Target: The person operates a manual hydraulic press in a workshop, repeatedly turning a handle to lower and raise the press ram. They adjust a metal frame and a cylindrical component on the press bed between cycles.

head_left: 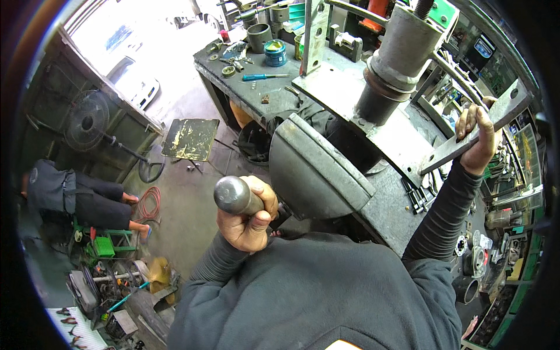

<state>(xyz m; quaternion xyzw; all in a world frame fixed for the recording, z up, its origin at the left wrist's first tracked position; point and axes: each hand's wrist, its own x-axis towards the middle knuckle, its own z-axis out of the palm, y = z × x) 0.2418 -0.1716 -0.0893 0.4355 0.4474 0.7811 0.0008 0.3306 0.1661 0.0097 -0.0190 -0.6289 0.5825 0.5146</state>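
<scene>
My left hand (248,219) is wrapped round a metal bar with a rounded, ball-like end (232,194), held in front of my chest. My right hand (478,137) reaches up and grips a flat steel upright with holes (507,108), part of a press frame. A thick grey cylinder (402,52) with a threaded rod on top stands in that frame, above a pale steel plate (341,93). Between my hands is a large, curved grey metal piece (318,172) with a thick rim, at the workbench edge. What lies behind it is partly hidden.
The dark workbench (262,93) carries a blue tin (275,53), a blue-handled screwdriver (263,76) and metal rings. At left, a person (87,195) sits near a standing fan (87,121). A worn square stool (190,139) and a coiled red hose (150,204) are on the floor.
</scene>
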